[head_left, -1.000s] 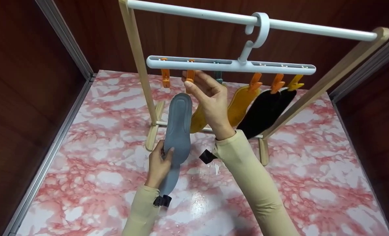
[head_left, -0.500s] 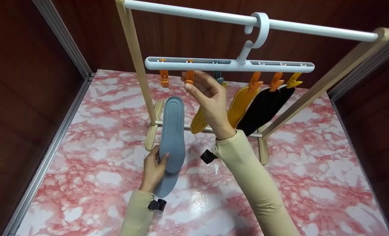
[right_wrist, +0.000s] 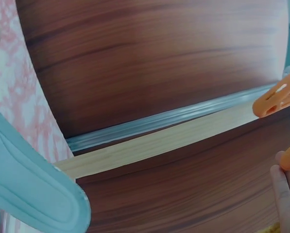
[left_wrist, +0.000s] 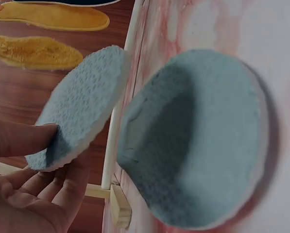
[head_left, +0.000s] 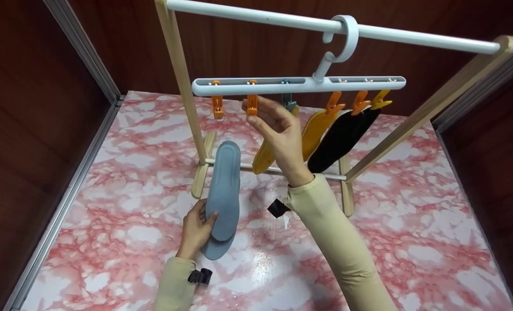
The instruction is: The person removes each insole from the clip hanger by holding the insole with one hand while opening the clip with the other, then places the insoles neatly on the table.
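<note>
My left hand (head_left: 195, 229) grips a grey-blue shoe insole (head_left: 225, 190) near its wide end, thumb on top. A second grey-blue insole (head_left: 217, 252) shows beneath it; in the left wrist view the two ends stand apart. Above and to the right, my right hand (head_left: 286, 136) pinches an orange clothes peg (head_left: 252, 105) under the white hanger (head_left: 248, 89), thumb at its lower end and fingers behind. Another orange peg (head_left: 217, 107) hangs bare to the left. The insole's narrow end points up toward these pegs, apart from them.
Yellow insoles (head_left: 319, 129) and black insoles (head_left: 343, 142) hang from pegs farther right; a green peg (head_left: 288, 103) is near the hanger's middle. The hanger hooks on a white rod (head_left: 256, 15) between wooden posts (head_left: 181, 82). Dark wood panels (head_left: 36, 108) enclose the pink marbled surface (head_left: 122, 259).
My left hand has moved down and slightly left with the insoles, away from the pegs. The two insoles overlap more. The hanger has swung a little; my right hand stays at the peg.
</note>
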`<state>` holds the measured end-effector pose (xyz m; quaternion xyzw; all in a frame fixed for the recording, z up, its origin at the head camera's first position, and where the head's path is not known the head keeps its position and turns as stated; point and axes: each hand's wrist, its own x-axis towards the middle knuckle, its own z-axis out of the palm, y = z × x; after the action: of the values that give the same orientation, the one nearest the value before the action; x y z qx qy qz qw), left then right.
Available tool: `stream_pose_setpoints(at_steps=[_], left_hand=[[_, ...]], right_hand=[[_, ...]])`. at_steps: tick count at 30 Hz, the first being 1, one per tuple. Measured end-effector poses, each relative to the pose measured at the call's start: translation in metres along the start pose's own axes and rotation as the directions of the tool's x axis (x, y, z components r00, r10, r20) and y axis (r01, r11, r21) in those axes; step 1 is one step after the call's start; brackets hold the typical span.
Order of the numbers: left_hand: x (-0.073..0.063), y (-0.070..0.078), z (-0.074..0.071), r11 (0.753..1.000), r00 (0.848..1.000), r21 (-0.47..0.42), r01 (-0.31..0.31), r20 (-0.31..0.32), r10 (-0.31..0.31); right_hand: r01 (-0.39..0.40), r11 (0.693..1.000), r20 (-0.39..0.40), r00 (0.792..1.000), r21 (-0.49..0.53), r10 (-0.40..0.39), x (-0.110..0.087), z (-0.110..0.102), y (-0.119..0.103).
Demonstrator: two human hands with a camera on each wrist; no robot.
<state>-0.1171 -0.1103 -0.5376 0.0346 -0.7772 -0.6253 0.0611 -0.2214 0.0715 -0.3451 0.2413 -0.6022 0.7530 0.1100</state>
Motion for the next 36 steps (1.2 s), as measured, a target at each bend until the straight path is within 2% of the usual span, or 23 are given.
stream_pose_setpoints(at_steps=[8,18,24,31,36], left_hand=[[-0.003,-0.003,-0.002,0.999,0.999,0.038,0.038,0.020,-0.039],[-0.007,-0.007,-0.006,0.989,0.989,0.067,0.133,0.051,-0.136],[-0.009,-0.009,-0.006,0.988,0.987,0.072,0.134,0.080,-0.139],[-0.012,-0.009,-0.007,0.986,0.985,0.107,0.125,0.108,-0.136],[-0.012,-0.011,-0.006,0.982,0.981,0.116,0.149,0.104,-0.161]], right_hand=[[0.013,0.999,-0.004,1.000,-0.046,-0.013,-0.004,-0.003,0.000],[0.031,0.994,0.035,0.999,-0.102,-0.027,-0.009,-0.006,-0.001],[0.037,0.992,0.054,0.998,-0.120,-0.031,-0.012,-0.009,-0.001],[0.090,0.987,0.076,0.994,-0.134,-0.080,-0.019,-0.016,-0.001],[0.128,0.978,0.077,0.990,-0.166,-0.117,-0.027,-0.022,-0.001]])
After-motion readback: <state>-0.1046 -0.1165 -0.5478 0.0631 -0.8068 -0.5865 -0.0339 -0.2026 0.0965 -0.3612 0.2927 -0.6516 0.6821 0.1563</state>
